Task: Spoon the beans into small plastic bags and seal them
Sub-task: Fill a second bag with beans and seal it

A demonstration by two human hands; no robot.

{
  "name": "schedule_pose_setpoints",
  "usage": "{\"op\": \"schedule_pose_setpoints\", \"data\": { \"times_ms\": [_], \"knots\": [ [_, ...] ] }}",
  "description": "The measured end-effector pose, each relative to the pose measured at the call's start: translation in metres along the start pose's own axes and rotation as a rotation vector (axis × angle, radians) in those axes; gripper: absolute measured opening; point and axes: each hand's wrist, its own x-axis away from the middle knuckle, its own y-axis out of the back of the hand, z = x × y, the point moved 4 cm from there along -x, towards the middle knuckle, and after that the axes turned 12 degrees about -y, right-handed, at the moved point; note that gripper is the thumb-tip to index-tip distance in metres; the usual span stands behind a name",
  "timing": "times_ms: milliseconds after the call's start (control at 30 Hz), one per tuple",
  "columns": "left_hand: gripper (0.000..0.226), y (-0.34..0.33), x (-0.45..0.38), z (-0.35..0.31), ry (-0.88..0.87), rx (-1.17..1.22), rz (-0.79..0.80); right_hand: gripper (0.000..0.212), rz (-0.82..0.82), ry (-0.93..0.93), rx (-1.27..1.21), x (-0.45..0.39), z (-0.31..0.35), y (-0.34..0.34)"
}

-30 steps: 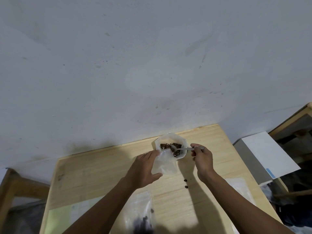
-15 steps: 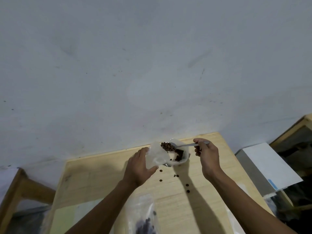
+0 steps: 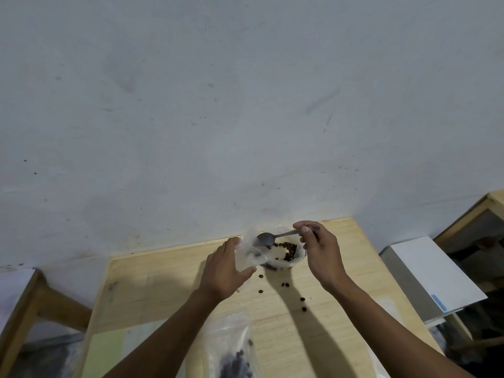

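Beans (image 3: 288, 249): dark heap in a clear plastic tub (image 3: 289, 261), piled against its right wall, just under my right hand (image 3: 320, 251). Tub sits on the wooden table (image 3: 152, 290) near the far edge, close to the wall (image 3: 245, 105).

Small plastic bag (image 3: 249, 253): held up in my left hand (image 3: 225, 271), thumb below and fingers behind, mouth turned toward the tub and touching its left rim. Cannot tell whether any beans are inside it; the film is too cloudy.

Spoon (image 3: 266, 238): handle pinched in my right fingers, bowl out to the left over the bag's mouth. Bowl looks dark; cannot tell if loaded.

Hands: apart, each clamped on its own thing, bag left, spoon right.

Loose beans (image 3: 285, 285): scattered on the table between my wrists, trailing toward me.

Second bag (image 3: 234, 350): flat on the table beneath my left forearm, dark beans inside, cut off by the bottom of view.

Edges: far table edge just beyond the tub. Open board left of my left hand. White box (image 3: 433, 274) off the right edge, beyond my right arm.
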Motion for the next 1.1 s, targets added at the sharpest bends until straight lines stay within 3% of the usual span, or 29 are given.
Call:
{"op": "schedule_pose_setpoints", "data": {
  "times_ms": [167, 300, 533, 833, 1100],
  "knots": [
    [0.078, 0.001, 0.003, 0.002, 0.038, -0.002, 0.023, 0.025, -0.003, 0.018, -0.006, 0.001, 0.002, 0.0],
    [0.078, 0.001, 0.003, 0.007, 0.081, 0.002, 0.024, 0.022, -0.106, -0.021, -0.079, -0.007, -0.002, 0.011],
    [0.092, -0.008, -0.001, 0.018, 0.006, -0.153, 0.095, 0.022, -0.236, -0.174, -0.094, -0.023, -0.056, 0.025],
    [0.08, -0.026, -0.022, 0.019, -0.057, -0.26, 0.188, 0.019, -0.219, -0.349, -0.064, -0.029, -0.109, 0.008],
    [0.075, -0.035, -0.032, 0.017, -0.075, -0.291, 0.211, 0.021, -0.064, -0.39, 0.021, -0.024, -0.12, -0.012]
  ]
}}
